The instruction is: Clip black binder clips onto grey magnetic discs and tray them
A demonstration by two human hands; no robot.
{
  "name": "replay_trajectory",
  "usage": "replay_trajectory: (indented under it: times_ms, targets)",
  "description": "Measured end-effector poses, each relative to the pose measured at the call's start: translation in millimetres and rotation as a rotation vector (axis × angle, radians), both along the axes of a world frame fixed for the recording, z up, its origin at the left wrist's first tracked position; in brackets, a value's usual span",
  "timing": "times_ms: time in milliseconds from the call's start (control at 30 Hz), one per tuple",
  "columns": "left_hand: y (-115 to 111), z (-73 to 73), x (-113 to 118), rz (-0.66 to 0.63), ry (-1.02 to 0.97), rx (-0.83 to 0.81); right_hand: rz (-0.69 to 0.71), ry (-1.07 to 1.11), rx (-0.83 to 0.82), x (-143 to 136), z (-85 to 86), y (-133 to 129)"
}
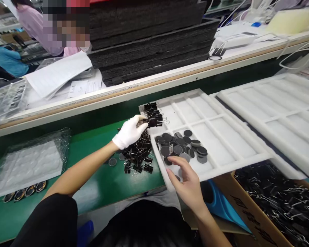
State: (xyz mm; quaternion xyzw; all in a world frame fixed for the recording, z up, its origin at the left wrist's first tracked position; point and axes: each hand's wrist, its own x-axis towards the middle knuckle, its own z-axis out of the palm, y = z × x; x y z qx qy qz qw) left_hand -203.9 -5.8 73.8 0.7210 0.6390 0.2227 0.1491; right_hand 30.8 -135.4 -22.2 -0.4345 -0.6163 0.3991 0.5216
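Note:
My left hand (131, 132), in a white glove, is closed with thumb and fingers around a black binder clip (151, 122) at the tray's upper left corner. Just beyond it a row of black binder clips (151, 109) lies on the tray's edge. Below the glove, a heap of binder clips (139, 151) covers part of the green tabletop. My right hand (186, 178) is bare, its thumb and forefinger apart over the near left compartment of the white foam tray (237, 132). Black and grey round discs (177, 149) lie loose there, some close to those fingertips.
At the right are a second white foam tray (285, 103) and, lower, a cardboard box (257, 209) full of binder clips. Plastic-wrapped packaging (33, 164) lies at the left. A ledge (123, 91) runs behind, with stacked black foam sheets (151, 44). Other people sit beyond.

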Motion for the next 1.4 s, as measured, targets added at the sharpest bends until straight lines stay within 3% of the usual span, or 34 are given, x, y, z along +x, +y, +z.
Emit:
replay_trajectory:
  times_ms: [100, 167, 267, 400, 633, 900, 1033, 1133, 1267, 1333, 1400]
  targets:
    - [46.7, -18.1, 13.1, 0.001, 0.171, 0.000, -0.066, -0.290, 0.207, 11.9, -6.6, -1.2]
    - [65.9, -26.9, 21.3, -0.016, 0.289, -0.043, -0.057, -0.445, 0.285, 16.6, -11.7, -2.6]
    - [74.1, -31.6, 28.8, -0.043, 0.371, -0.065, -0.018, -0.677, 0.279, 21.4, -17.5, -6.2]
    - [63.9, -31.7, 28.1, -0.104, 0.444, -0.040, -0.056, -0.862, 0.272, 26.6, -21.0, -8.9]
    - [61.9, -37.8, 35.4, -0.097, 0.584, -0.067, -0.007, -0.943, 0.365, 30.9, -24.1, -10.6]
    - [76.2, -27.9, 41.0, -0.141, 0.559, -0.198, 0.374, -0.699, 0.210, 52.6, -23.4, -4.6]
    - [73.7, -25.0, 38.0, -0.151, 0.525, -0.224, 0.349, -0.758, 0.189, 55.4, -21.4, 1.9]
    - [60.0, -8.9, 16.4, -0.083, 0.394, -0.111, 0.222, -0.732, 0.161, 52.7, -18.2, 0.4]
    - [13.3, 12.5, -62.9, 0.086, 0.151, 0.108, 0.068, -0.402, -0.038, 41.9, -17.6, -9.6]
    - [-20.5, 7.9, -110.9, 0.154, 0.181, 0.041, 0.097, -0.194, -0.196, 31.0, -19.9, -15.3]
    - [-53.9, -9.3, -148.1, 0.146, 0.293, -0.114, 0.200, -0.003, -0.344, 15.7, -22.8, -19.7]
